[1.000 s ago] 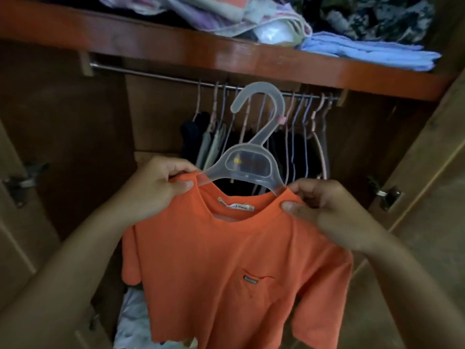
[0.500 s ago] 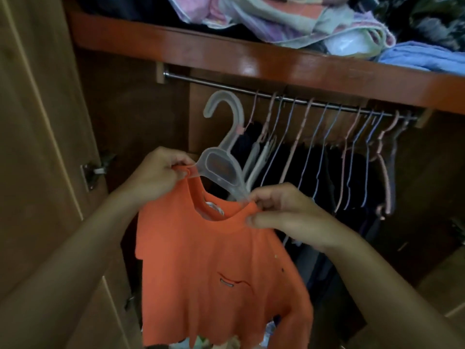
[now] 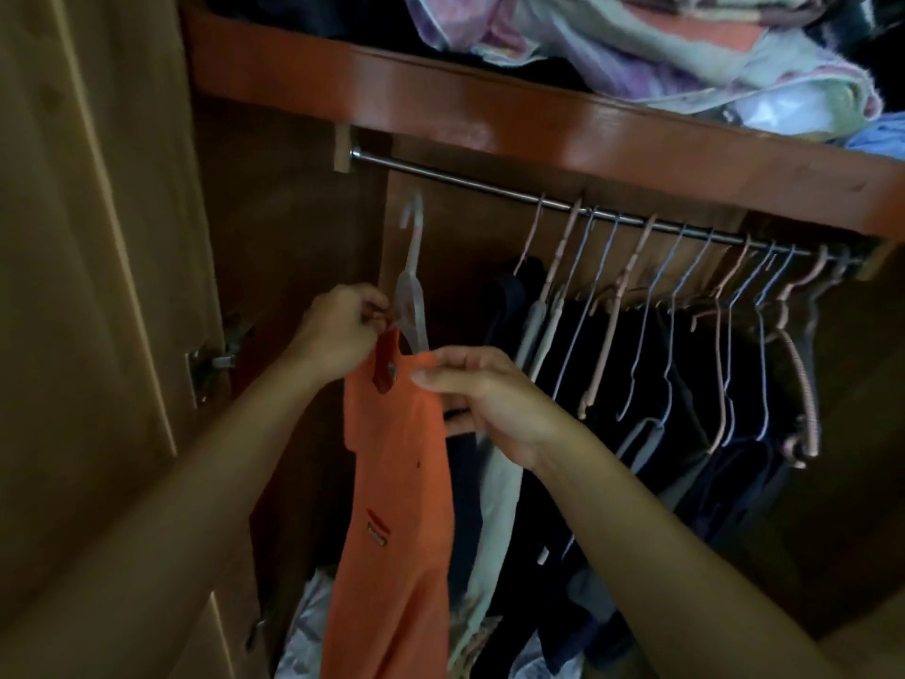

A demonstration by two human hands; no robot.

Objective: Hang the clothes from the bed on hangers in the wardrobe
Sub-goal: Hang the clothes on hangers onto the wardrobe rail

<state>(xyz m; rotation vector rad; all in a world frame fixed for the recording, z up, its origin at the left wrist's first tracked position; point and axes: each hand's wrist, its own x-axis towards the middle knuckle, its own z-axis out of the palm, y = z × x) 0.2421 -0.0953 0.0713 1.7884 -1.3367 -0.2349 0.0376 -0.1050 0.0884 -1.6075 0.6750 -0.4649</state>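
Observation:
An orange T-shirt (image 3: 396,482) hangs on a clear plastic hanger (image 3: 410,286), turned edge-on to me. My left hand (image 3: 338,330) pinches the shirt's far shoulder at the hanger's end. My right hand (image 3: 485,399) pinches the near shoulder by the collar. The hanger's hook sits just below the metal wardrobe rail (image 3: 470,181), near its bare left stretch, apart from it.
Several wire and pink hangers (image 3: 685,306) with dark clothes fill the rail's middle and right. A wooden shelf (image 3: 489,115) above holds folded fabrics (image 3: 685,56). The wardrobe door (image 3: 83,286) stands at my left, with a hinge (image 3: 210,365). Loose clothes lie on the wardrobe floor.
Both hands have carried the shirt and hanger leftwards and turned it edge-on, the hook now close under the rail's left part. My view has shifted left too.

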